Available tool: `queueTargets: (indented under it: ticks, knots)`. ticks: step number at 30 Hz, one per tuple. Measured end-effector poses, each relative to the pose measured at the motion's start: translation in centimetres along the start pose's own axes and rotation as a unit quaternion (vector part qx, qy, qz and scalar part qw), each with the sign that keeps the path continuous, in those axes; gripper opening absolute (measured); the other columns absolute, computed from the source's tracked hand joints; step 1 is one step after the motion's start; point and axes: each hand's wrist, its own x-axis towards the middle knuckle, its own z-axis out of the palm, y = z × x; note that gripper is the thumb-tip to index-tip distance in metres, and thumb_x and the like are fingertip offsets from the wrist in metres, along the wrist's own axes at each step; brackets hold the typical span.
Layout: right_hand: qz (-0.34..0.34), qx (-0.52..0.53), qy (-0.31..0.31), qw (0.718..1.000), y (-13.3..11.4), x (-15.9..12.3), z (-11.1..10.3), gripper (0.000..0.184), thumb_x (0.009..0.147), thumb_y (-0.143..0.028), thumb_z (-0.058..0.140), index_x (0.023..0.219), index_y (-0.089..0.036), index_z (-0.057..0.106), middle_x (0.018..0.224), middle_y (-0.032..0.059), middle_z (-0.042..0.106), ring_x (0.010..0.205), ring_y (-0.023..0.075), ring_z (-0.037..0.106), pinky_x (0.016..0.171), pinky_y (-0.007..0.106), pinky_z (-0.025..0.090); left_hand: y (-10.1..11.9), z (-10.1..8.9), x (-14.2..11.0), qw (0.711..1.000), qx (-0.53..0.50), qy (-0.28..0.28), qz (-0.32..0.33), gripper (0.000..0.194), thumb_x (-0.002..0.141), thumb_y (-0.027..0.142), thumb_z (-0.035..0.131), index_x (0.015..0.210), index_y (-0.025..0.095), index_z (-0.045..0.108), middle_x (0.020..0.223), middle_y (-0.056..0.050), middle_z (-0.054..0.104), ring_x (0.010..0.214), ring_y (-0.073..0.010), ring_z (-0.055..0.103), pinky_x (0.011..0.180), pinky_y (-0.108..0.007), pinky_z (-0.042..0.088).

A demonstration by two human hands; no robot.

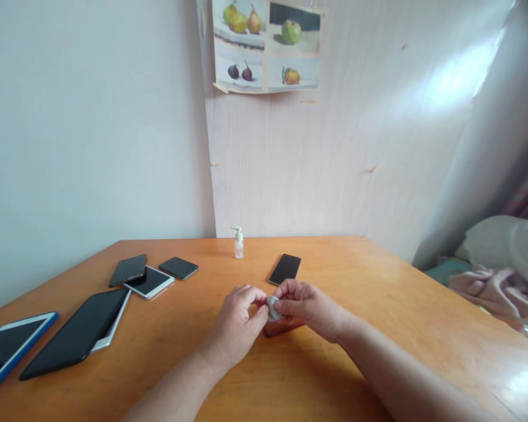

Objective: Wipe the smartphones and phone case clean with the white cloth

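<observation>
Near the middle of the table, my left hand (242, 323) and my right hand (310, 306) meet fingertip to fingertip. Between them they pinch a small, crumpled, whitish-grey wad (273, 309), cloth or tissue by its look. Below the wad a flat reddish-brown object (278, 329) shows in part; my right hand hides the rest, so its kind is unclear. Just beyond my right hand lies a black smartphone (285, 269), screen up. A small clear pump bottle (239, 244) stands upright farther back.
On the wooden table's (347, 275) left side lie a blue-edged tablet (15, 349), a large black tablet (77, 331) over a white-edged one (114, 328), a white tablet (152, 282) partly under a dark device (128, 270), and a small black device (179, 268). A wall bounds the back.
</observation>
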Motion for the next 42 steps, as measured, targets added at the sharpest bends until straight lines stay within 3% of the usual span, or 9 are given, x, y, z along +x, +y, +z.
queueTargets:
  ticks: [8,12,16,21,26,32,36,39,42]
  knots:
    - [-0.052,-0.05,0.029,0.997,0.3,0.0,0.5,0.034,0.074,-0.04,0.079,0.084,-0.017,0.057,0.068,-0.0048,0.057,0.056,0.0055,0.046,0.052,0.019,0.032,0.0,0.1,0.0,0.998,-0.025,-0.018,-0.053,0.016,0.086,0.028,0.055,0.073,0.02,0.059,0.076,0.0,0.062,0.079,-0.017,0.057,0.074,-0.028,0.041]
    - [-0.096,-0.118,0.044,0.987,0.9,0.2,0.5,0.026,0.08,-0.037,0.074,0.084,-0.016,0.06,0.071,-0.0032,0.059,0.063,0.0074,0.049,0.058,0.021,0.035,0.7,-0.1,0.0,0.99,-0.101,-0.054,-0.084,0.014,0.086,0.026,0.053,0.078,0.019,0.062,0.078,0.0,0.063,0.08,-0.017,0.056,0.074,-0.027,0.041]
    - [-0.127,-0.203,0.078,0.968,1.2,0.2,0.4,0.017,0.084,-0.034,0.069,0.084,-0.018,0.063,0.075,-0.0009,0.061,0.069,0.0108,0.053,0.062,0.023,0.039,1.1,-0.4,-0.1,0.963,-0.218,-0.106,-0.118,0.012,0.085,0.026,0.054,0.086,0.018,0.062,0.08,0.001,0.062,0.079,-0.0159,0.055,0.071,-0.026,0.042]
    - [-0.179,-0.303,0.109,0.93,0.9,0.1,0.7,0.014,0.083,-0.032,0.069,0.079,-0.019,0.066,0.083,0.0013,0.061,0.077,0.0131,0.056,0.069,0.025,0.044,0.9,-0.5,0.0,0.955,-0.241,-0.102,-0.142,0.025,0.088,0.041,0.057,0.09,0.016,0.063,0.085,-0.002,0.063,0.082,-0.0172,0.054,0.072,-0.026,0.042]
    - [-0.104,-0.224,0.075,0.966,1.3,0.2,0.7,0.029,0.083,-0.041,0.069,0.101,-0.019,0.065,0.083,0.001,0.065,0.071,0.0121,0.056,0.062,0.023,0.043,0.9,-0.5,0.0,0.952,-0.26,-0.101,-0.126,0.022,0.091,0.037,0.055,0.09,0.017,0.063,0.086,-0.001,0.064,0.086,-0.0173,0.055,0.079,-0.027,0.043]
    - [-0.091,-0.232,0.086,0.965,1.2,0.2,0.7,0.029,0.083,-0.045,0.066,0.093,-0.018,0.069,0.073,0.0001,0.063,0.066,0.0116,0.053,0.059,0.023,0.04,0.7,-0.4,0.1,0.964,-0.225,-0.095,-0.107,0.025,0.092,0.04,0.053,0.09,0.017,0.061,0.085,-0.001,0.064,0.084,-0.0169,0.057,0.078,-0.027,0.046]
    - [-0.084,-0.258,0.12,0.955,0.3,0.3,0.3,0.027,0.084,-0.044,0.063,0.084,-0.018,0.065,0.067,-0.0005,0.06,0.061,0.0114,0.052,0.055,0.023,0.038,0.0,0.1,-0.1,0.979,-0.151,-0.077,-0.108,0.029,0.09,0.043,0.054,0.106,0.019,0.06,0.094,-0.004,0.066,0.091,-0.0197,0.061,0.085,-0.032,0.048]
    - [-0.083,-0.293,0.171,0.937,-0.5,0.4,-0.7,0.028,0.085,-0.046,0.06,0.082,-0.019,0.063,0.063,-0.0013,0.058,0.058,0.0116,0.051,0.054,0.023,0.037,-0.5,0.3,-0.5,0.991,-0.051,-0.053,-0.11,0.044,0.081,0.042,0.065,0.118,0.019,0.056,0.11,-0.009,0.065,0.105,-0.025,0.06,0.095,-0.039,0.045]
    - [-0.082,-0.339,0.231,0.908,-1.2,0.5,-2.0,0.03,0.084,-0.049,0.059,0.08,-0.019,0.062,0.059,-0.0024,0.056,0.055,0.0118,0.049,0.052,0.024,0.034,-0.6,0.5,-0.9,0.991,0.031,-0.09,-0.097,0.067,0.069,0.041,0.075,0.128,0.02,0.052,0.128,-0.014,0.059,0.119,-0.0311,0.054,0.102,-0.044,0.041]
